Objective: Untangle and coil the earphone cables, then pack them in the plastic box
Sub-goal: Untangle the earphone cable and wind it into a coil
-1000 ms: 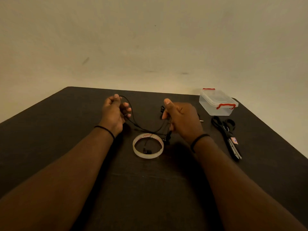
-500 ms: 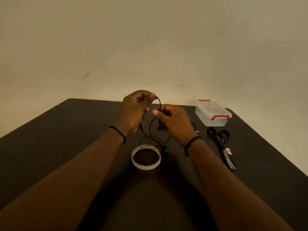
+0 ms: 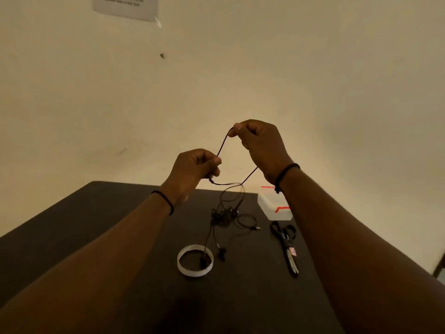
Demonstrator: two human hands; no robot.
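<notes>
Black earphone cables (image 3: 222, 216) hang in a tangled knot above the dark table (image 3: 72, 227). My left hand (image 3: 195, 168) pinches one stretch of the cable between thumb and fingers. My right hand (image 3: 258, 143), raised higher, pinches the cable at its fingertips, and a loop runs between the two hands. Loose ends with earbuds dangle down, one earbud (image 3: 202, 261) inside the tape roll and one (image 3: 221, 253) just right of it. The clear plastic box (image 3: 273, 209) with red clips stands at the back right, partly hidden behind my right forearm.
A roll of clear tape (image 3: 195, 261) lies flat in the middle of the table. Black scissors (image 3: 286, 244) lie to its right, in front of the box. A paper sheet (image 3: 126, 7) hangs on the wall behind.
Both hands have risen well above the table, the right one highest, lifting the tangled cable with them. The view has tilted upward toward the wall.
</notes>
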